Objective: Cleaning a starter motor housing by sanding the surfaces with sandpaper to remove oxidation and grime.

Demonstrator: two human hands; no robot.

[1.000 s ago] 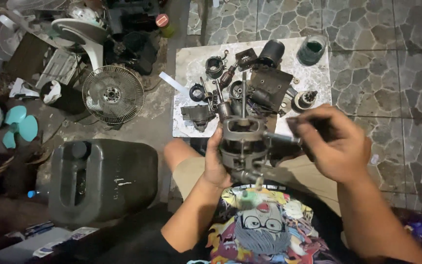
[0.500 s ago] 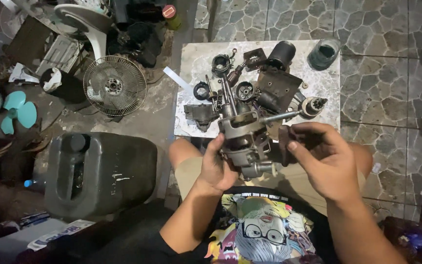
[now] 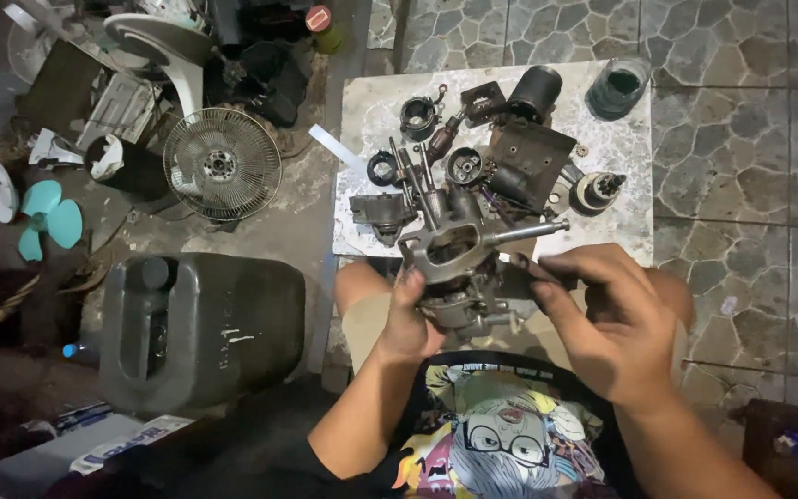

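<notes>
- Head view: I see my left hand (image 3: 410, 319) wrapped around the lower left flank of a grey cast-metal motor housing (image 3: 454, 268), fingers curled tight on it, so this hand carries the load.
- My right hand (image 3: 616, 319) sits at 3 o'clock of the housing, fingertips pinched narrow on a small dark part at its edge; what that part is I cannot tell.
- The housing hangs above my lap, at 6 o'clock of the marble slab (image 3: 634, 152), clear of the slab's surface as far as I can judge.
- A steel shaft (image 3: 528, 231) sticks out of the housing toward 2 o'clock; I read that as its long axis, lying near level and tilted a little upward to the right. The open oval flange faces up at the camera.
- Handling judgement: it looks heavy, stiff and greasy, so likely slippery. I would take it by the thick body casting, not by the thin shaft or the small fittings below.
- On the slab, at 12 o'clock of the housing, lie loose dark parts: a black cylinder (image 3: 536, 92), a rusty flat plate (image 3: 533, 152), rings and small rotors.
- A glass jar (image 3: 619, 88) stands at the slab's 1 o'clock corner.
- At 9 to 10 o'clock on the floor sit a dark plastic jerrycan (image 3: 200, 323) and a round wire fan guard (image 3: 222, 164).
</notes>
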